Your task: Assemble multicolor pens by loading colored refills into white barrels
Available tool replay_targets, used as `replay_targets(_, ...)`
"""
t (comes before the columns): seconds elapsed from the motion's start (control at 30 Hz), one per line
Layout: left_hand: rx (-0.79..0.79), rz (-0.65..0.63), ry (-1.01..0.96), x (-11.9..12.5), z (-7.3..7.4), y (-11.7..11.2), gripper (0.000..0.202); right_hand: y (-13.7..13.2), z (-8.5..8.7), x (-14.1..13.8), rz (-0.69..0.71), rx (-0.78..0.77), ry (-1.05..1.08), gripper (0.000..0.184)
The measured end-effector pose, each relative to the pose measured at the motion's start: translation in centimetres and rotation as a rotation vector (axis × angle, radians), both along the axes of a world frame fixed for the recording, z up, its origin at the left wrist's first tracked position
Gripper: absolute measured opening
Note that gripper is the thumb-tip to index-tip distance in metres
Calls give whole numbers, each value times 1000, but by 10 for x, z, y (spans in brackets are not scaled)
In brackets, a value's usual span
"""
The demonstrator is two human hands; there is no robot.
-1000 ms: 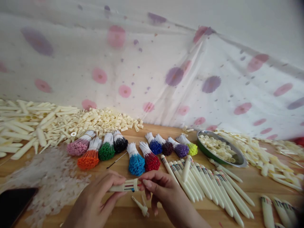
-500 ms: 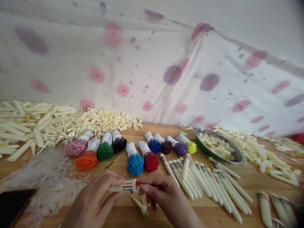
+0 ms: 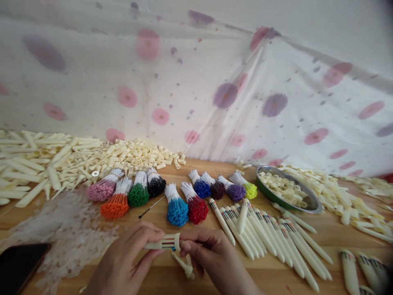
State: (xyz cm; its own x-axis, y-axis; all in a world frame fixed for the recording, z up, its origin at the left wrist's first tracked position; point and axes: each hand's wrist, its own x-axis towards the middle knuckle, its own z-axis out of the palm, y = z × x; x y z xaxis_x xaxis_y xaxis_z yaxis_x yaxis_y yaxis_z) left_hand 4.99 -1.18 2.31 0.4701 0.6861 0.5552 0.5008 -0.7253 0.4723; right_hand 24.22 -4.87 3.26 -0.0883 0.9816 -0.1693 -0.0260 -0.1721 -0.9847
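My left hand [image 3: 125,256] is closed round a cream multicolour pen barrel [image 3: 162,242], held level above the wooden table [image 3: 215,282]. My right hand [image 3: 208,254] pinches at the barrel's open right end; what is between those fingertips is too small to make out. A small cream pen part [image 3: 184,266] lies on the table just under my hands. Behind them stand bundles of coloured refills: blue [image 3: 177,207], red [image 3: 195,205], orange [image 3: 116,205], green [image 3: 138,192].
A row of assembled pens [image 3: 270,241] lies to the right. A metal bowl [image 3: 310,203] holds cream rings. Cream barrels are piled at the left [image 3: 37,159] and right [image 3: 340,196]. Clear bits [image 3: 61,233] and a black phone [image 3: 18,264] sit at the left.
Both hands stay on the barrel with only slight shifts; my right fingers have closed in on its end. The view has drifted a little.
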Motion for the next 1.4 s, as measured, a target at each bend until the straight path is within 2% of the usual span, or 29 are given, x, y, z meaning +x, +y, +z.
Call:
replay_targets(0.33, -112, -8, -17, -1, -9, -1, 18, -1, -12, -5, -41, 319, -247, 49)
replay_targets(0.47, -188, -10, -76, 1, -6, -2, 20, 1, -6, 2, 58, 269, -175, 44)
replay_targets(0.57, -189, -11, -106, 3, -5, -4, 21, 2, -1, 8, 111, 233, -130, 38)
replay_targets(0.87, -173, -44, -52, 4, -10, -3, 24, 2, -4, 10, 99, 403, -311, 27)
replay_targets(0.97, -136, -38, -32, 3, -10, -4, 23, 0, 1, 10, 118, 344, -237, 25)
replay_targets(1.07, -64, -49, 9, 2, -8, -5, 23, 0, 4, 11, 174, 160, -37, 24)
replay_targets(1.13, -1, -41, 43, 1, -7, -4, 23, 0, 1, 12, 187, 15, 121, 23)
replay_targets(1.23, 76, 12, 66, 0, -8, -2, 22, 1, -7, 10, 126, -129, 294, 30)
replay_targets(1.33, 78, 70, 38, 0, -12, 2, 18, 3, -14, 6, 94, -200, 322, 36)
replay_targets(1.4, -3, 102, 5, 1, -16, 4, 16, 7, -15, 8, 80, -219, 261, 39)
